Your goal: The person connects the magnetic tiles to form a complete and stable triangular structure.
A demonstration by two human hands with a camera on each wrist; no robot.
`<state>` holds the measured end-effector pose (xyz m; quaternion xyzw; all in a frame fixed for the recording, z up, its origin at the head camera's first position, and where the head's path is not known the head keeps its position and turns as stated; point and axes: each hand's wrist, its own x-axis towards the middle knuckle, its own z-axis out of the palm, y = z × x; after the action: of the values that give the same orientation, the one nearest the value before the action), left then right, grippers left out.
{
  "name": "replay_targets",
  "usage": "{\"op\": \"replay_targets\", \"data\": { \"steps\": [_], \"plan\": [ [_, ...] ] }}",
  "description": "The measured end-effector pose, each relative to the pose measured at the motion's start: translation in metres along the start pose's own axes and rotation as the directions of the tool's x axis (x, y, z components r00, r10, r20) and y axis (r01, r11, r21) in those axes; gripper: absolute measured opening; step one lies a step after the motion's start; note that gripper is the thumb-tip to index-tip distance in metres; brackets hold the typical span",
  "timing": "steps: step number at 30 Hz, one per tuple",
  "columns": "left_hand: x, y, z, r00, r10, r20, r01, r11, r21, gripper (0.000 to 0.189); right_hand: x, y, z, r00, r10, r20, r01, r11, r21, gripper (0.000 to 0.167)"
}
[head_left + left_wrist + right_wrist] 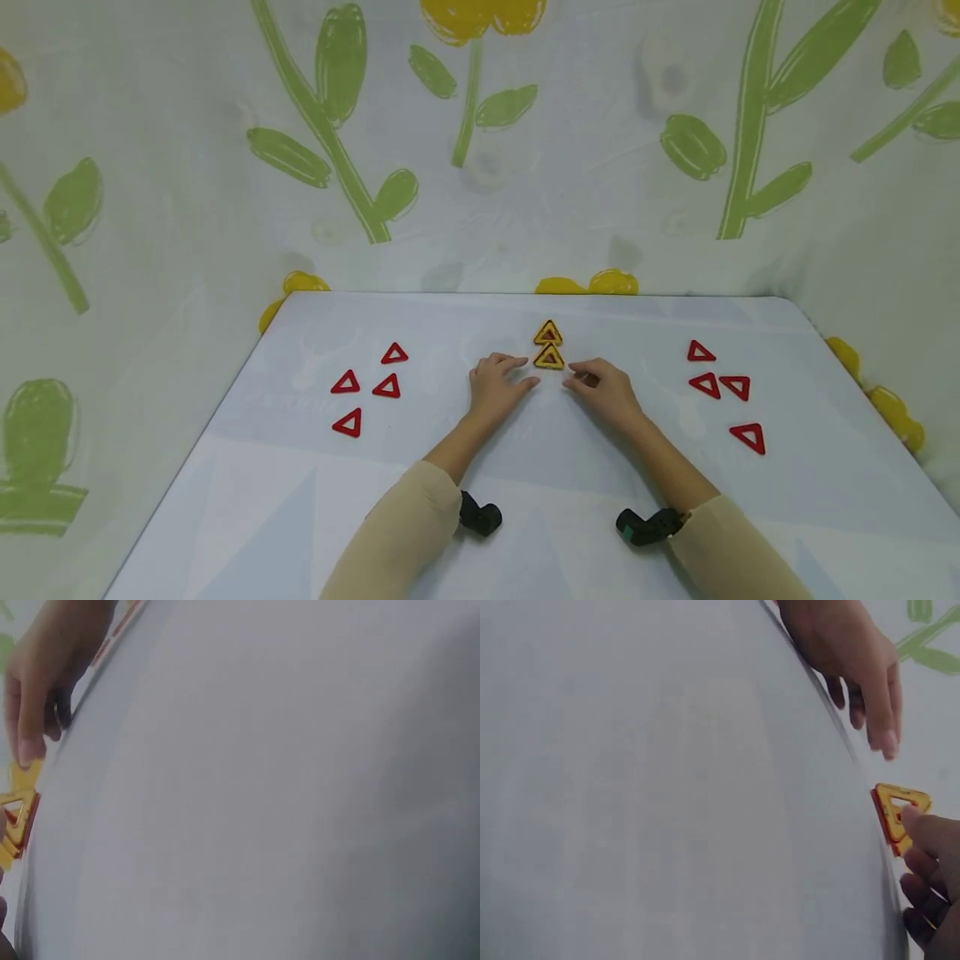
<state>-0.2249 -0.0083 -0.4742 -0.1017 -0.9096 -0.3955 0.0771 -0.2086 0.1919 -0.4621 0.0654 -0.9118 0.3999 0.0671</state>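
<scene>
Two yellow triangular frames lie point to base on the table, a near one and a far one. Red shows under their yellow in the wrist views. To the left of the near triangle is my left hand, thumb and fingers spread loosely, a small gap from it. On its other side, my right hand has its fingers loosely bent, also slightly apart from the piece. In the right wrist view a fingertip of the right hand overlaps the yellow frame; contact cannot be told there.
Several red triangular frames lie scattered on the left of the white table. Several more red triangles lie on the right. A flower-patterned cloth hangs behind the table. Dark devices sit at both wrists.
</scene>
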Motion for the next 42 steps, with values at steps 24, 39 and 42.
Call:
{"op": "replay_targets", "data": {
  "steps": [24, 39, 42],
  "plan": [
    [-0.049, -0.027, -0.077, 0.991, -0.06, -0.119, 0.02, 0.948, -0.316, 0.044, -0.054, 0.023, -0.064, 0.998, 0.059, 0.003, -0.059, 0.998, 0.009, 0.048],
    [-0.098, -0.069, -0.131, 0.967, -0.08, -0.243, 0.049, 0.99, -0.132, 0.053, -0.099, 0.039, -0.105, 0.992, 0.094, -0.087, -0.097, 0.995, -0.021, 0.05],
    [-0.103, -0.079, -0.141, 0.96, -0.039, -0.278, 0.021, 0.998, -0.067, 0.055, -0.106, 0.046, -0.11, 0.988, 0.103, -0.116, -0.106, 0.994, -0.018, 0.05]
  ]
}}
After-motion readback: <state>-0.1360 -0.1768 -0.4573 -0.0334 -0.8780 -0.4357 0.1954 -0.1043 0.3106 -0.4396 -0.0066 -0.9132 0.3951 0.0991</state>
